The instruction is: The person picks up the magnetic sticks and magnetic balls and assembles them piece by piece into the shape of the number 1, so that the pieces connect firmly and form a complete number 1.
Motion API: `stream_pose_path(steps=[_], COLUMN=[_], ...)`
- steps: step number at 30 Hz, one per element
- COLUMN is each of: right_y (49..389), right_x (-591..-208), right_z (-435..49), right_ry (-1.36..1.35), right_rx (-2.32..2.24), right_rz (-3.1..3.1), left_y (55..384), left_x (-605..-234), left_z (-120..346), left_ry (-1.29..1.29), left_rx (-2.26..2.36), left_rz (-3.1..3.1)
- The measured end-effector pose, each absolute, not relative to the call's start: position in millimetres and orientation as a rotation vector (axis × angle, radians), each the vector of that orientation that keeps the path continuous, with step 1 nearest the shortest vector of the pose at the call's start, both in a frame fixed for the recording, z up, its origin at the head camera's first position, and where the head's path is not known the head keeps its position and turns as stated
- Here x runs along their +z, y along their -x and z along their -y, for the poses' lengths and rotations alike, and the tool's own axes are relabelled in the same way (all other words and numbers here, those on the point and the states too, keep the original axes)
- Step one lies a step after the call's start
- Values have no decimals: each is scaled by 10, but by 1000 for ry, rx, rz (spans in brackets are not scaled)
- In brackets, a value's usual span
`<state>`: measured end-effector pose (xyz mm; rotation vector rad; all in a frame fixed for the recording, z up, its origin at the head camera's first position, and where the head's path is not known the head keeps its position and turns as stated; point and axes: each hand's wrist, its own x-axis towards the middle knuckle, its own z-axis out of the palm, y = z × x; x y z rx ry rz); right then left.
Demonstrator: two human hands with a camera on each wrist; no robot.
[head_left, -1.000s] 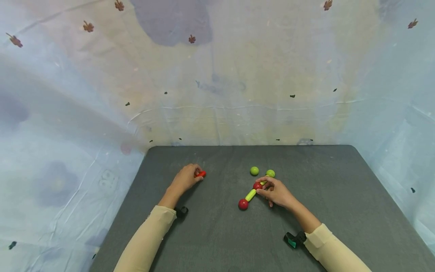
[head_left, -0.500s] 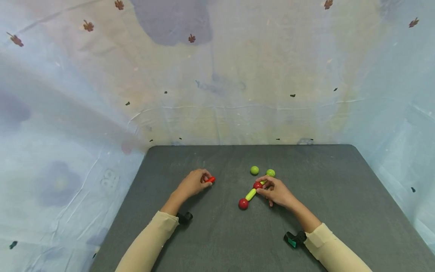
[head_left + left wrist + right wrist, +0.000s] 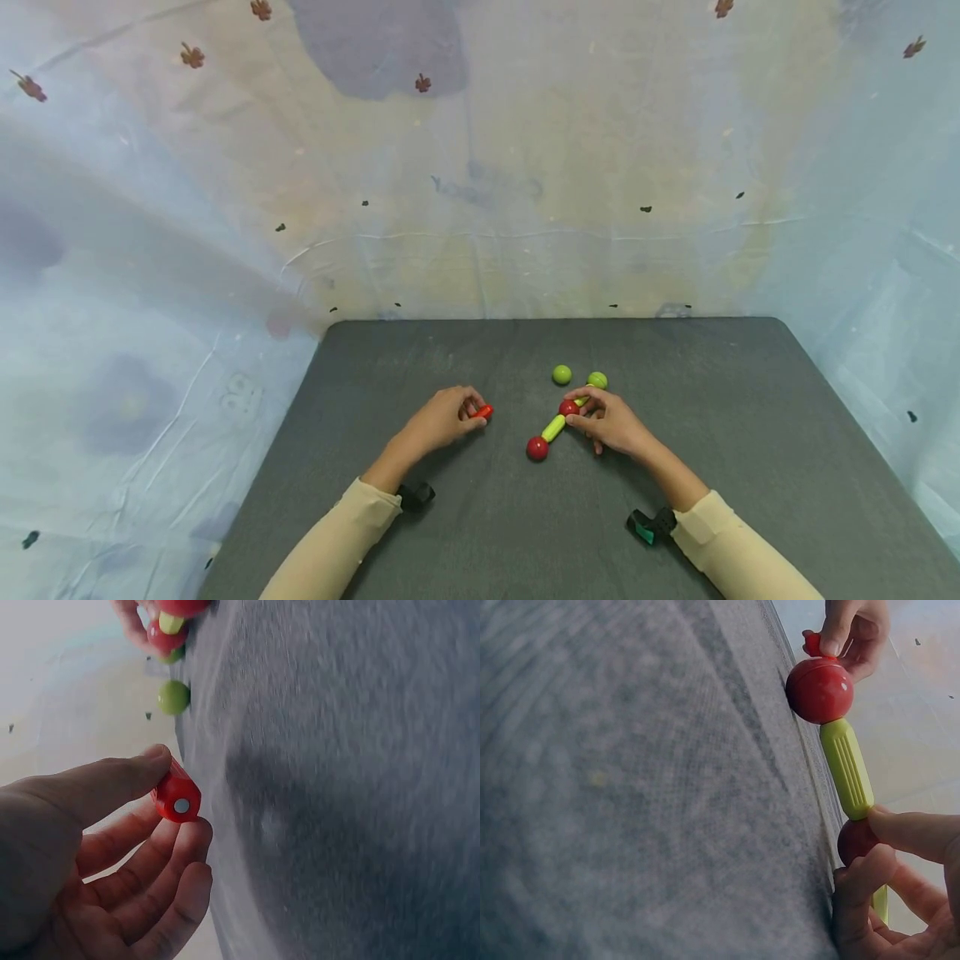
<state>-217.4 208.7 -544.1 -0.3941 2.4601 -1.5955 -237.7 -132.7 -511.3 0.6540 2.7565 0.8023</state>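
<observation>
My left hand [image 3: 442, 419] pinches a red ridged rod [image 3: 177, 796] between thumb and fingers; a silvery round spot shows on its end. Over at the right, my right hand [image 3: 611, 423] grips a red ball [image 3: 569, 408] in the middle of a joined chain. A yellow-green rod [image 3: 847, 769] links that ball to another red ball [image 3: 820, 691] at the chain's near end. Beyond the fingers, a second yellow-green rod, partly hidden, leads to a green ball [image 3: 597, 380]. The left hand is a short way left of the chain, apart from it.
One loose green ball [image 3: 562, 375] lies on the dark grey table [image 3: 480, 517], left of the chain's far end. A patterned sheet [image 3: 480, 167] hangs behind the table and along both sides. Each wrist wears a black camera mount [image 3: 651, 527].
My left hand has moved right and nearer to me, bringing the red rod closer to the chain. My right hand and the chain have stayed in place.
</observation>
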Motion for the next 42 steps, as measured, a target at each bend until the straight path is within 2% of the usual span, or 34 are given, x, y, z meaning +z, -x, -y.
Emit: stream_pose_path(steps=[26,42], right_y=[2166,2159], right_x=[-5449,-5422], right_z=[-2089,-2073], right_ry=[391,373], right_rx=[-1592,-1604], right_rz=[-2463,-2460], left_y=[1933,1812], left_x=[-5183,-5231], left_z=[998,822], left_ry=[-773,-741], left_rx=[578,582], left_rz=[-2810,-2776])
